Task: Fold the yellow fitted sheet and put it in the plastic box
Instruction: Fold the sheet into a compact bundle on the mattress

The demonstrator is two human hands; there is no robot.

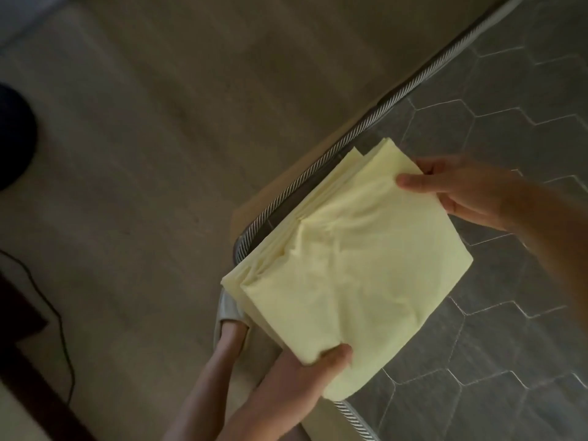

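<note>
Yellow sheet [346, 275] was already down to a thick, many-layered rectangle, held in the air between both hands. Left hand [305, 370] gripped the near corner, thumb on top and fingers curled out of sight beneath. Right hand [458, 192] pinched the far edge, thumb pressed on the top face and fingers behind the cloth. Both hands were thus closed on the sheet, neither spread nor idle. Layer edges fanned out on the side away from the right hand, a little uneven. A bunched pucker sat near the middle of the top face, probably gathered elastic.

Below the hands lay a grey mattress [509, 90] with hexagon quilting and a striped piped edge [366, 122]. The sheet hung over that edge; whether it touched could not be told. Beyond the left hand was floor [143, 154], and just past the left forearm a slipper [227, 307] on a foot. A cable [60, 323] ran well off to the left of the left hand.

Folding looked done, or one more halving short of done if the box was small. Stowing remained: no box showed anywhere, so the sheet had yet to be carried to it and laid inside, and which way that lay could not be told
</note>
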